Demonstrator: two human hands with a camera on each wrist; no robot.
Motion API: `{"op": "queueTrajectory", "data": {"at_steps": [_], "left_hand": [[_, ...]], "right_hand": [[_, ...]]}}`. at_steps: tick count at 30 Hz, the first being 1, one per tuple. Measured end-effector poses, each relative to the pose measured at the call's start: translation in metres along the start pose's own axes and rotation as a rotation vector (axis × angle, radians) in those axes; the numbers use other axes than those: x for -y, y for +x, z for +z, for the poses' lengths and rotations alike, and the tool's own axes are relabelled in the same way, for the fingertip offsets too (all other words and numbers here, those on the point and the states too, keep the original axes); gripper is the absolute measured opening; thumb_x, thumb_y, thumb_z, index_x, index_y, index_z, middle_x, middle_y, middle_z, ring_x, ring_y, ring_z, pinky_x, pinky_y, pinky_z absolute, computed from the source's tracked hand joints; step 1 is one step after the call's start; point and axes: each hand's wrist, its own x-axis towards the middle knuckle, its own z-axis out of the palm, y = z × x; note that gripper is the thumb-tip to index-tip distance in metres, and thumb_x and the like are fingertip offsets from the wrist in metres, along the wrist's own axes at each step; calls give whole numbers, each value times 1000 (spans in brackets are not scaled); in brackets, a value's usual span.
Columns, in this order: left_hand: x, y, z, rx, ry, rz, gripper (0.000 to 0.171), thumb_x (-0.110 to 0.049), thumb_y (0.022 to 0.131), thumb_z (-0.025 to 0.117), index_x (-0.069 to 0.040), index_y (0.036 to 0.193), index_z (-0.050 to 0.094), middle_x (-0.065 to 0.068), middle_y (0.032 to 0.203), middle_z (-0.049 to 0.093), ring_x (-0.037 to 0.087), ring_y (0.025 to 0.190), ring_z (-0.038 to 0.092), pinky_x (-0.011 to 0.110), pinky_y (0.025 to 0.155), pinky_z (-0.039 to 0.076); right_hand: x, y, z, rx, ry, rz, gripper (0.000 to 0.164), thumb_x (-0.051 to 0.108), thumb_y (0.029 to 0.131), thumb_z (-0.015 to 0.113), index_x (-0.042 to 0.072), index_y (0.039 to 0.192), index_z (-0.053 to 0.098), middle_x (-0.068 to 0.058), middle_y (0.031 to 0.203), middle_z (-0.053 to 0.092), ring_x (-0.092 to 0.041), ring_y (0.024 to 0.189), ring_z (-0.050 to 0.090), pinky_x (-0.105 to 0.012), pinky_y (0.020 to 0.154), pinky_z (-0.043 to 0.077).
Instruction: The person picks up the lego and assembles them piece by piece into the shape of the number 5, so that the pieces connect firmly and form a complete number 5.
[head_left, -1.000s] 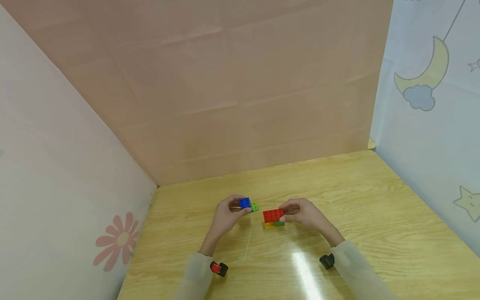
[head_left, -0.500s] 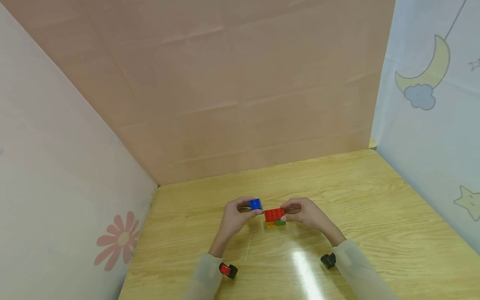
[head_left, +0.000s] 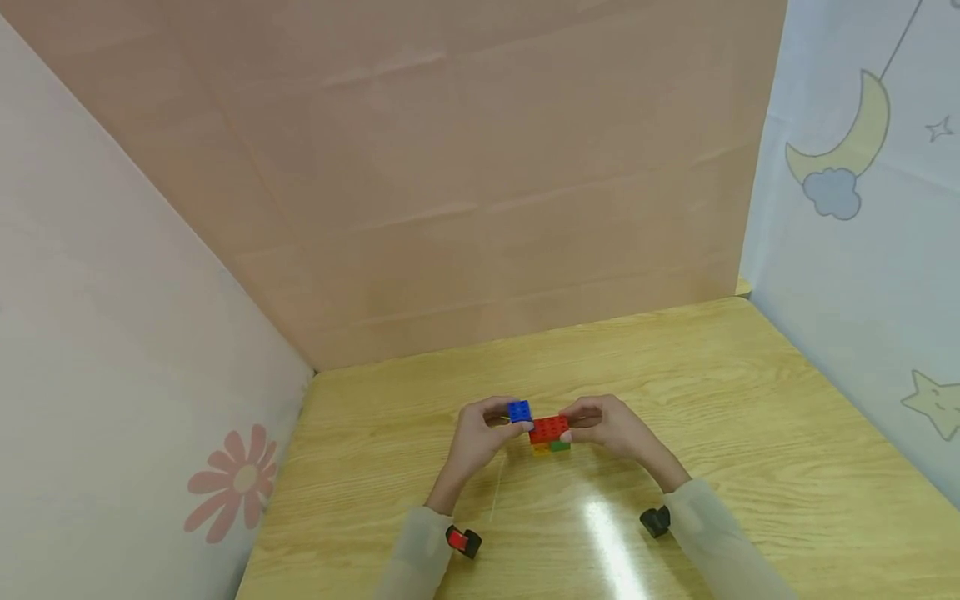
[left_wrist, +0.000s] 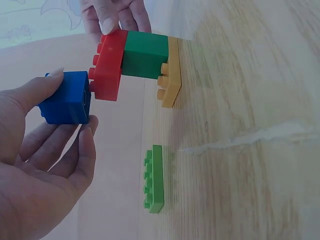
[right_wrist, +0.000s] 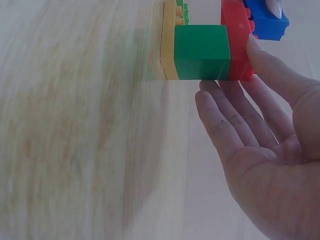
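A blue toy brick [left_wrist: 66,97] is pinched between the thumb and fingers of my left hand [head_left: 483,433]. It sits at the left end of a red brick [head_left: 549,429], right at the studs on its top. Under the red brick is a green brick [left_wrist: 145,55], and below that a thin yellow brick [left_wrist: 173,72] lies on the table. My right hand [head_left: 609,429] grips the right end of the red brick, thumb on the near side. In the left wrist view a flat light green brick [left_wrist: 156,178] lies apart on the table; in the head view it is hidden.
The wooden table [head_left: 675,375] carries the bricks, with a bright glare streak near its front. A tan panel [head_left: 480,208] stands along the back. Patterned walls rise at left and right. Black straps [head_left: 655,522] sit at both wrists.
My left hand has moved right with the blue brick, from over the light green brick to the red brick's left end. The right hand stays on the red brick.
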Motion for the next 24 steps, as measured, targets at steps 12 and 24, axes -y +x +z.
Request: {"op": "queueTrajectory", "data": {"at_steps": [12,24], "left_hand": [[-6,1,10,9,17,-12,37,-30,89,87,-17,122,78,5,116,79,19,105,74,30,92,63],[-5,0,17,18,15,-11,33,-28,90,86,-18,120,78,4,116,79,19,107,74,29,92,62]], "right_hand": [[1,0,-1,0,10,15,37,26,94,81,5,124,74,-22,130,72,-42,121,71,-50,96,63],[3,-2,-1,-2,-19,-3,35,26,95,80,6,123,74,-21,129,73,-43,121,70,-55,99,60]]}}
